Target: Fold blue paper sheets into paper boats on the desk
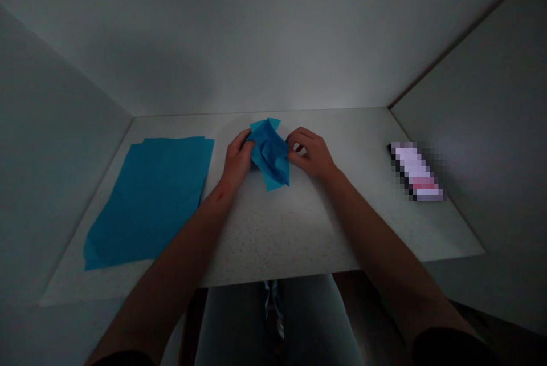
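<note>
A crumpled piece of blue tissue paper (pixel 271 155) is held up between my hands, above the middle of the table. My left hand (pixel 237 156) grips its left side, thumb in front and fingers partly hidden behind. On the other side, my right hand (pixel 310 152) pinches the paper's right edge between thumb and curled fingers. Something dark shows under the paper beside my left hand; I cannot make out what it is. Flat on the table to the left lies a stack of blue tissue paper sheets (pixel 156 198), partly behind my left forearm.
The pale speckled table (pixel 273 240) is enclosed by a back wall (pixel 265 35) and side panels. A phone (pixel 416 172), its screen lit and pixelated, lies near the right panel. My legs are below the front edge.
</note>
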